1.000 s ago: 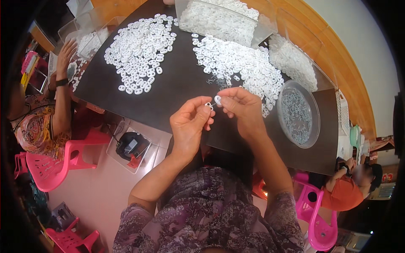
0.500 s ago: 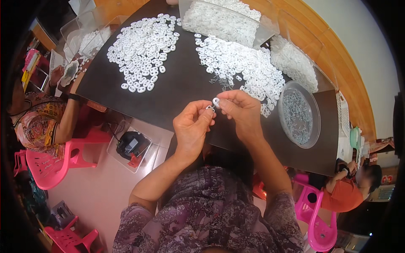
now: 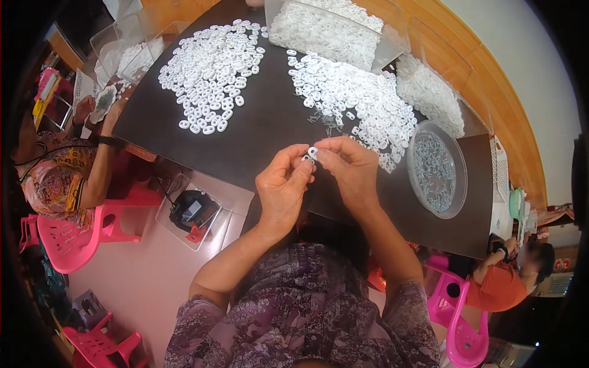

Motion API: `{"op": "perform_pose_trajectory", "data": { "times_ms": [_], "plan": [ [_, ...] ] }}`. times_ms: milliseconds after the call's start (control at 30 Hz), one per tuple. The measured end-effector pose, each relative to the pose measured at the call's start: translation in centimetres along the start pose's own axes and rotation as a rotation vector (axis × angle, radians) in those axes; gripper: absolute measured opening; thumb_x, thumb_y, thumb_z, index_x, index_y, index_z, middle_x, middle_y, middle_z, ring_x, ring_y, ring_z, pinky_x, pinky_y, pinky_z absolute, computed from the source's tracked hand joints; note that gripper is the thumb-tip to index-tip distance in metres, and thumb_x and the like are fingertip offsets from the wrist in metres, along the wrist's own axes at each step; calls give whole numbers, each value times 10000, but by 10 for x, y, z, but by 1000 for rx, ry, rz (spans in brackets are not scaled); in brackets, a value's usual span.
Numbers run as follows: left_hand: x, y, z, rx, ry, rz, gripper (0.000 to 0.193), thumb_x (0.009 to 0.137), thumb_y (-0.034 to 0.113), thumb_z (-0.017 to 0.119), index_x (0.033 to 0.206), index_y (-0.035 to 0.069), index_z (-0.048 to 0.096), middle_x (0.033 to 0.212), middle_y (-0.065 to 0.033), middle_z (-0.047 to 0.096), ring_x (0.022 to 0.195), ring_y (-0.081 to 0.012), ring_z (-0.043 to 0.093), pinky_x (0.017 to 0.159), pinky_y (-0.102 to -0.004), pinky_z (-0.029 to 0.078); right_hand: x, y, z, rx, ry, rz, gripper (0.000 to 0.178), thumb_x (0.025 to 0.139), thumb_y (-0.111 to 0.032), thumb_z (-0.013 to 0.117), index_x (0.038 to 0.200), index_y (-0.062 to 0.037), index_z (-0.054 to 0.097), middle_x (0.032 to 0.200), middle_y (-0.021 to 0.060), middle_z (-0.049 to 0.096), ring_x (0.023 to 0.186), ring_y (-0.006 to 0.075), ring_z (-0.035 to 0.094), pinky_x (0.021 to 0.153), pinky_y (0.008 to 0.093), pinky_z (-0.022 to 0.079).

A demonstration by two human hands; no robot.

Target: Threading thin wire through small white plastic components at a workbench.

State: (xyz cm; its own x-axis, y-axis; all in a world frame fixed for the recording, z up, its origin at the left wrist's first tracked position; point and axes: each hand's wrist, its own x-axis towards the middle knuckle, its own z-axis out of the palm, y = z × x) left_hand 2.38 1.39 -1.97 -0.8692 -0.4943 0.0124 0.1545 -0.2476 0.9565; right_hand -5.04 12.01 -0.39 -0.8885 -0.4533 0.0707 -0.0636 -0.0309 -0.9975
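Observation:
Over the near edge of the dark table, my hands meet fingertip to fingertip. My left hand point(image 3: 281, 190) is closed in a pinch on a small white plastic piece with holes point(image 3: 307, 159). Between the thumb and fingers of my right hand point(image 3: 356, 175) is another small white plastic piece point(image 3: 313, 152), close against the first. Fingertips partly hide both, and I cannot tell whether a screw sits between them. Just beyond lie several loose small screws point(image 3: 326, 121) beside a pile of white pieces point(image 3: 353, 89). A second pile, of white oval two-holed pieces point(image 3: 211, 73), spreads to the left.
A round clear tub point(image 3: 462, 178) of small screws point(image 3: 434, 168) stands at the right. Clear bins point(image 3: 392, 46) full of white pieces line the table's far side. One person point(image 3: 64, 172) works at left; another point(image 3: 500, 285) sits at right. Pink chairs point(image 3: 70, 239) stand on the floor.
The two white pieces have come closer together between my fingertips. The view has shifted slightly. Both hands keep their pinch.

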Motion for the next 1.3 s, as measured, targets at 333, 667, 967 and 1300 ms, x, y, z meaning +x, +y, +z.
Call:
{"op": "perform_pose_trajectory", "data": {
  "times_ms": [333,667,967,1300],
  "plan": [
    [2,-2,-5,-125,-85,-8,257,889,23,564,1141,-28,574,807,-45,613,679,-78,563,574,-193,459,-4,2,0,-28,-34,-50,125,852,22,555,956,44,621,847,49,631,748,91,575,675,218,471],
    [1,-6,-2,-216,-60,2,246,882,10,569,1124,-37,587,821,-65,621,681,-99,572,590,-206,478,-7,3,1,-95,-22,-94,129,858,25,540,955,38,624,834,42,617,761,86,568,703,219,469],
    [-2,-5,-1,-262,-31,-29,220,865,3,589,1073,-69,597,830,-75,634,687,-106,578,620,-219,488,-11,-3,5,-145,3,-10,131,861,15,553,983,29,597,873,53,622,758,81,578,695,217,475],
    [2,3,1,-323,5,-76,214,869,20,586,1062,-71,604,936,-112,660,768,-119,610,677,-223,490,-14,6,3,-323,-13,-313,338,727,87,647,1052,12,594,849,45,567,688,88,534,627,220,446]
  ]
}}
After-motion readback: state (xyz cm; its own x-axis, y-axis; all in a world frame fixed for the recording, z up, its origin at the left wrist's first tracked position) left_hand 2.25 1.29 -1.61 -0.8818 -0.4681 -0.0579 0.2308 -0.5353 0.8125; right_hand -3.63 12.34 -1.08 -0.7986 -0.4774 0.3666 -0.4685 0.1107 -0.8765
